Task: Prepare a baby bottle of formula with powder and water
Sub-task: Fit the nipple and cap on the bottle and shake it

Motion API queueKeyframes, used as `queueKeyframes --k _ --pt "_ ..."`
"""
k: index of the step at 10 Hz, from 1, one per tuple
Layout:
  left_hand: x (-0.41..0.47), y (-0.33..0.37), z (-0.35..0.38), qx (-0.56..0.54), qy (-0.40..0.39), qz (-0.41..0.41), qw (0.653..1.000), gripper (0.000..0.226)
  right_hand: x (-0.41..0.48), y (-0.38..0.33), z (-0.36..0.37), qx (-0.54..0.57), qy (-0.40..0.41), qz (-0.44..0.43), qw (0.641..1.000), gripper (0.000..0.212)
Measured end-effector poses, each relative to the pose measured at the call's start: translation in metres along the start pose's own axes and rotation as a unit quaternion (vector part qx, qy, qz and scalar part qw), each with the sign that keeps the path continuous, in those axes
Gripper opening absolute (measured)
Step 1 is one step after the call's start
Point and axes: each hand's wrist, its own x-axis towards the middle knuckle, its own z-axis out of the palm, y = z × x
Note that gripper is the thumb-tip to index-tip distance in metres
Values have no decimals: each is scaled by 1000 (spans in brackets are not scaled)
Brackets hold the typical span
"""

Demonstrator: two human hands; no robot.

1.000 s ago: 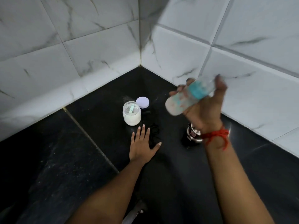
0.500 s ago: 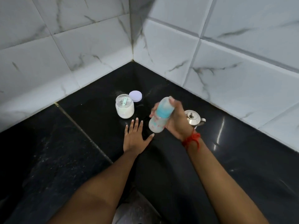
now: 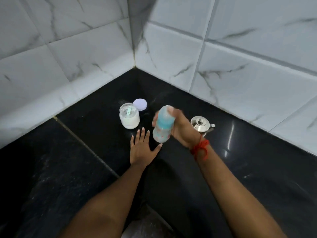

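Observation:
My right hand [image 3: 181, 129] grips a baby bottle [image 3: 163, 125] with a blue collar and a clear cap, held above the black counter and blurred by motion. The bottle holds whitish liquid in its lower part. My left hand [image 3: 141, 149] lies flat on the counter, fingers spread, just left of and below the bottle. An open glass jar of white powder [image 3: 129, 118] with a pale green scoop inside stands beyond my left hand. Its white lid [image 3: 140, 104] lies behind it.
A small steel kettle [image 3: 201, 125] with a lid stands right of my right hand, partly hidden by it. White marble tiled walls [image 3: 171, 54] meet in a corner behind the black counter [image 3: 85, 160]. A red thread circles my right wrist.
My right hand brought the bottle down from high on the right, where it lay tilted, to a more upright pose near the jar. My left hand stayed flat on the counter.

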Motion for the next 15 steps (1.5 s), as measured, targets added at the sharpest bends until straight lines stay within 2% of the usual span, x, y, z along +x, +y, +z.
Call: queueKeyframes --k 1,2,3,4,5,6,7,8,9,10,11,12,13,14,15 --pt "8 4 -3 1 -7 1 1000 94 -9 -28 -15 149 208 -21 966 47" --pt "3 2 -1 5 -8 -2 1000 94 -8 -3 -17 91 43 -142 985 60" --pt "4 2 -4 2 -4 1 1000 94 -21 -6 -34 302 -96 -89 944 69" --pt "6 3 0 0 -1 1 1000 94 -11 -25 -29 210 129 -83 966 54" --pt "2 0 0 -2 1 1 1000 95 -9 -7 -16 168 5 14 986 70" --pt "6 3 -3 -7 0 5 1000 97 -7 -21 -27 340 84 -17 937 68" --pt "6 2 1 -5 5 1 1000 94 -7 -10 -23 287 22 11 958 64" --pt "5 -1 0 -7 10 4 1000 96 -6 6 -14 221 -3 42 974 61" --pt "6 3 0 -7 6 -1 1000 97 4 -8 -13 289 49 74 953 71" --pt "2 0 1 -4 9 0 1000 95 3 -9 -17 231 7 46 972 68" --pt "6 5 -4 -10 -1 0 1000 93 -7 -32 -39 462 -12 -70 884 67" --pt "3 4 -1 -7 1 -5 1000 92 -5 -42 -28 292 -32 -41 955 67" --pt "3 1 -3 -6 9 -2 1000 92 -7 -33 -24 126 -74 2 989 75" --pt "5 5 -2 -11 -1 -5 1000 92 -4 -46 -30 244 -84 -4 966 69" --pt "3 2 -1 -10 7 -7 1000 92 -2 -47 -28 217 -93 3 972 68"
